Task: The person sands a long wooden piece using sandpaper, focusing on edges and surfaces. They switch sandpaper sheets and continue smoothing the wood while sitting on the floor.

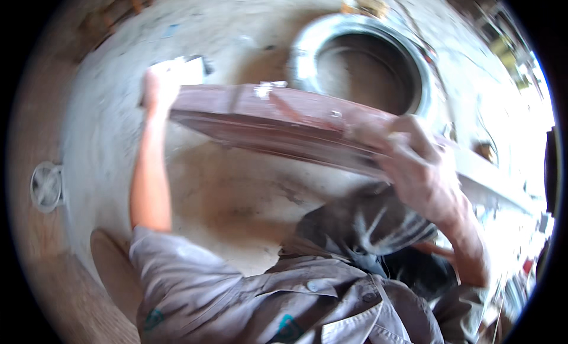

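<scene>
A long reddish-brown wooden piece point(278, 116) spans the view in front of me, with a narrow face and a grooved lower side. Pale white patches mark its upper face. At its left end, my left hand point(160, 86) is closed around the wood, overexposed and bright. My right hand point(420, 166), dusted pale, rests against the piece toward its right end. Its fingers are curled and partly smeared by motion; what they may hold is hidden. Just beyond my left hand is a white item point(192, 70) with a dark edge.
A large tyre point(305, 60) lies on the concrete floor point(236, 190) beyond the wood, beside a container point(364, 4). A white round object point(46, 187) stands at far left. Cables and clutter line the right side. My bent knee point(367, 220) is below the wood.
</scene>
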`<state>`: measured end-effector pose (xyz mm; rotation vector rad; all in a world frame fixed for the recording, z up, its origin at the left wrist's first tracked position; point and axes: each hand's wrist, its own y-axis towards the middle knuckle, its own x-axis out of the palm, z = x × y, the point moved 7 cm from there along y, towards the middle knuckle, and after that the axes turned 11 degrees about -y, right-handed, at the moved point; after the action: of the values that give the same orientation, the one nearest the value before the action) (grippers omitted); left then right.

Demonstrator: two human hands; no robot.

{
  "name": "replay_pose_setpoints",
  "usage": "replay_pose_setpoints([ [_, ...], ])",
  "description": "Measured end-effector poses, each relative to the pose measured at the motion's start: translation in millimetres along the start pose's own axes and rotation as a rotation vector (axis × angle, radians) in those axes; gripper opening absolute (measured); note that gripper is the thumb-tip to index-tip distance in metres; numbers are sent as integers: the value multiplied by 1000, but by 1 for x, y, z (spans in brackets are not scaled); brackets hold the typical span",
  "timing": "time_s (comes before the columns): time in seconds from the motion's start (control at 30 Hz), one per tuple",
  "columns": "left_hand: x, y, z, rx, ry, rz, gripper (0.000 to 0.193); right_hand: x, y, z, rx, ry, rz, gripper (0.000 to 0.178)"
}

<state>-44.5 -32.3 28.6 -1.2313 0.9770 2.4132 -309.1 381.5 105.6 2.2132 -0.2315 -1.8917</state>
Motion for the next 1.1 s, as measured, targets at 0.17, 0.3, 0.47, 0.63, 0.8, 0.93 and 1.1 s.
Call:
replay_pose_setpoints([
  [0.17, -24, -3, 14, -70, -339, 221, 24, -17, -58, 113, 557, -55, 127, 35],
  [0.3, -59, -25, 41, -153, -990, 375, 31, -23, -94, 185, 769, -100, 76, 33],
  [0.47, -56, -68, 89, -156, -933, 160, 13, -8, -116, 225, 810, -24, -6, 40],
  [0.63, -52, -102, 139, 58, -220, -24, 19, -9, -116, 218, 827, -25, -12, 40],
  [0.8, -42, -109, 167, 208, 61, 38, 28, -5, -114, 220, 785, 3, 21, 40],
  [0.93, -49, -105, 150, 124, -65, -143, 22, -5, -116, 222, 817, -12, 2, 41],
  [1.1, -39, -131, 158, 326, -84, 140, 29, -7, -114, 215, 799, -5, 22, 41],
])
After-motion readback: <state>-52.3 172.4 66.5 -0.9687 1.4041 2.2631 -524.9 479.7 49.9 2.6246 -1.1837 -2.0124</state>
